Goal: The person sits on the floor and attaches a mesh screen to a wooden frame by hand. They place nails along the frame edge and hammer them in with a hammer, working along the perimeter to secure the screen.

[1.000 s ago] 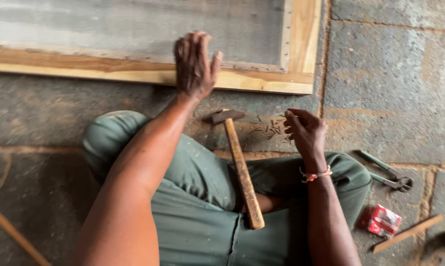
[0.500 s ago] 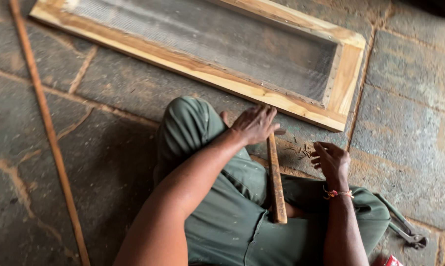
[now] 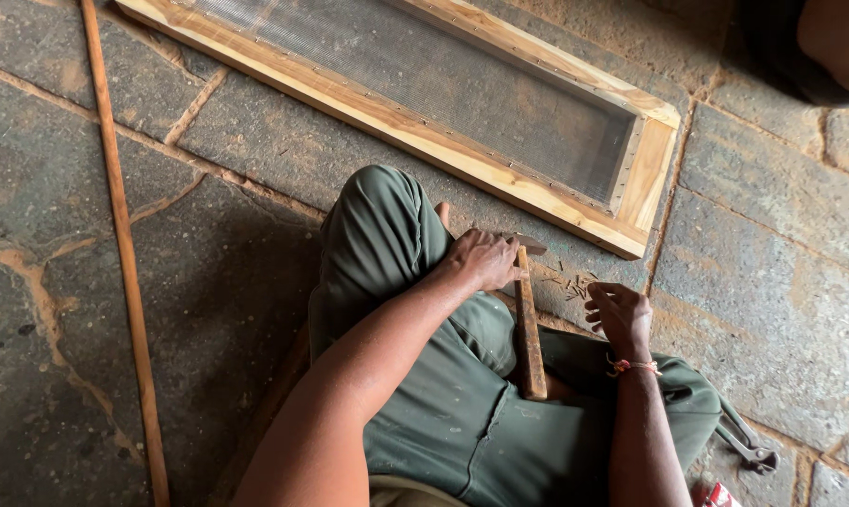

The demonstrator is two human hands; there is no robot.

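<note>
I sit cross-legged on a stone floor in green trousers. A hammer (image 3: pixel 530 343) with a wooden handle lies across my lap, its metal head toward a wooden frame (image 3: pixel 415 131) covered with fine mesh. My left hand (image 3: pixel 486 261) is closed around the handle just below the head. My right hand (image 3: pixel 620 314), a red thread at its wrist, hovers with curled, pinched fingers beside a scatter of small nails (image 3: pixel 570 284) on the floor. Whether it holds a nail is hidden.
A long thin wooden strip (image 3: pixel 124 253) lies on the floor at the left. Pliers (image 3: pixel 748 443) and a small red box (image 3: pixel 711 494) lie by my right knee. Part of another person (image 3: pixel 833 42) shows at the top right.
My left hand has drawn back from the frame's wooden edge and closed on the hammer near its head. My right hand has stayed by the nails. The view has swung left.
</note>
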